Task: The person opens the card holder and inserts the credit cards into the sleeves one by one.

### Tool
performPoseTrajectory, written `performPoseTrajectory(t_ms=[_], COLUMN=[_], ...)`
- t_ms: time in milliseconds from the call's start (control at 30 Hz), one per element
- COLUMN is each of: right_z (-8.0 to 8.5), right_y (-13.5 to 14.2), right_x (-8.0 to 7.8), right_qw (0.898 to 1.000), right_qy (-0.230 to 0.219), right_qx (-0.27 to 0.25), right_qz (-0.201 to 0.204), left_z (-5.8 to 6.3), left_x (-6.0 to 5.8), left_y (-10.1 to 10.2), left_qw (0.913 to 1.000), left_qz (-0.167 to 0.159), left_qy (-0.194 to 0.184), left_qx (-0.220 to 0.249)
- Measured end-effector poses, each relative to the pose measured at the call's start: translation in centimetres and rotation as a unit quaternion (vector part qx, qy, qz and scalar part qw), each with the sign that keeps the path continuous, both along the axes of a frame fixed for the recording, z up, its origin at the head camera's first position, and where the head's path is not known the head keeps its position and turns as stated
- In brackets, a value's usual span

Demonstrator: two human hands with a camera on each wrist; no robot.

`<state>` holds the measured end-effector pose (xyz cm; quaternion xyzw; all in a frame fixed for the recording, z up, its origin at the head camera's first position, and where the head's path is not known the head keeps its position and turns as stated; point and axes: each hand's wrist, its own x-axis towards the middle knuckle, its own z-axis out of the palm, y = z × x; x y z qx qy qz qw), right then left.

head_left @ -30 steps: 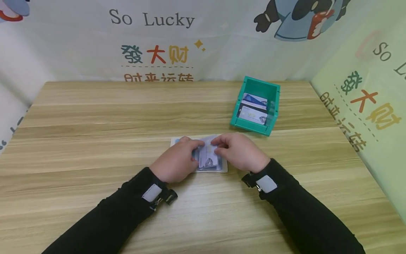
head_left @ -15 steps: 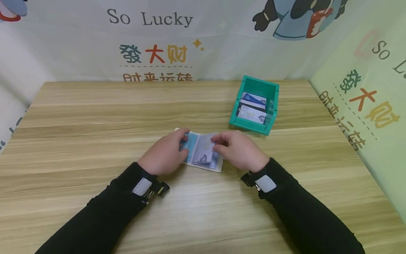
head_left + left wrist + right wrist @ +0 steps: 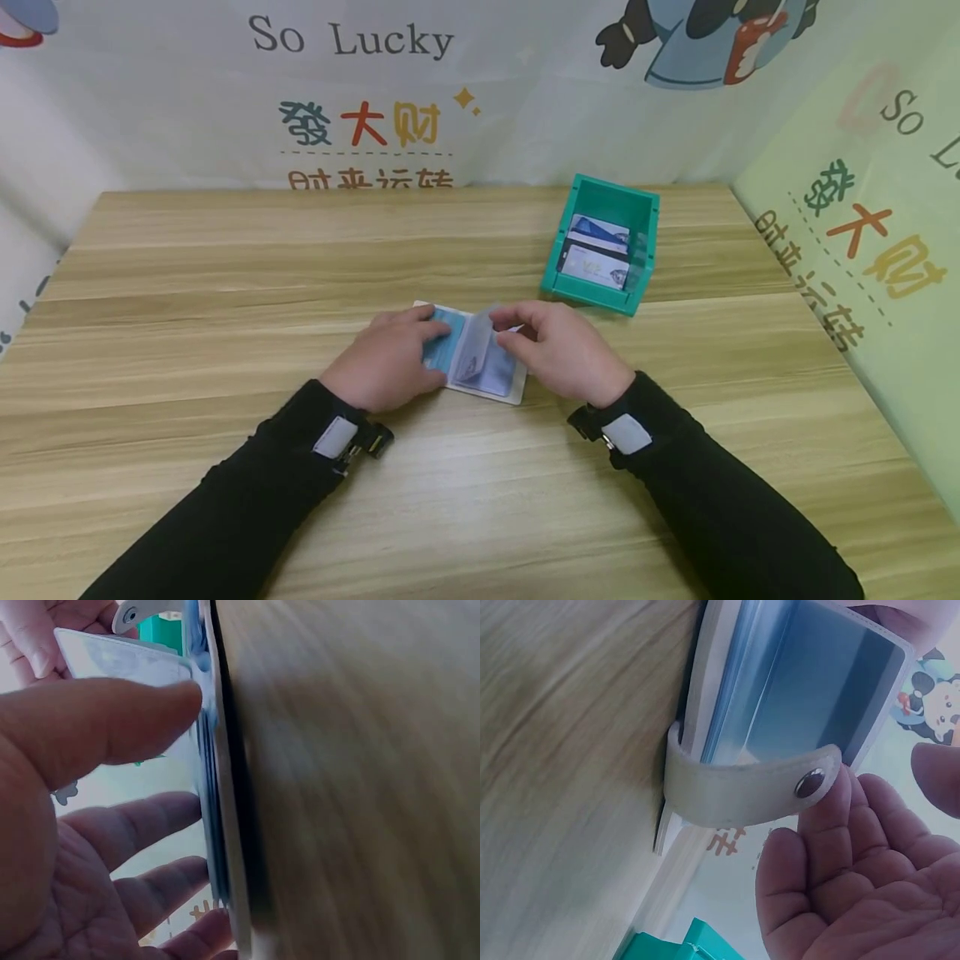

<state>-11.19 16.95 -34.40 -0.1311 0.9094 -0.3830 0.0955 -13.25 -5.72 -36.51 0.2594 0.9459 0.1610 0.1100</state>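
A small card holder (image 3: 521, 392) lies spread on the table with its clear sleeve pages showing. One translucent sleeve page (image 3: 474, 346) stands partly raised near the spine. My left hand (image 3: 384, 357) rests on the blue left-hand pages (image 3: 447, 321), its fingertips against the page stack (image 3: 210, 817) in the left wrist view. My right hand (image 3: 558, 346) is at the raised page's outer edge. In the right wrist view, its fingers (image 3: 829, 817) touch near the pale snap strap (image 3: 742, 791), and the thumb stands apart from them. Part of the holder is hidden under both hands.
A green bin (image 3: 558, 287) holding several cards (image 3: 596, 267) stands at the back right of the wooden table (image 3: 262, 267). Behind the table hangs a printed cloth (image 3: 525, 125), and another side of it runs along the right.
My left hand moved left off the middle of the holder onto its left pages, and the holder turned slightly. The sleeve page at my right hand lifted from lying flat.
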Motion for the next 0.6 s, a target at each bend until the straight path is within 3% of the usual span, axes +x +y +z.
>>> performPoseTrajectory(t_ms=[233, 600], right_z=[-0.01, -0.15], right_y=[-0.22, -0.50], right_x=[0.16, 0.40], right_qw=[1.000, 0.999], right_qy=[0.012, 0.020], right_qx=[-0.018, -0.021], right_qz=[0.013, 0.031], left_z=[0.31, 0.06], left_x=[0.50, 0.77], left_y=[0.04, 0.30], left_qw=[0.9992, 0.9991], left_qz=[-0.011, -0.015], left_qy=[0.017, 0.019], left_qx=[-0.033, -0.035])
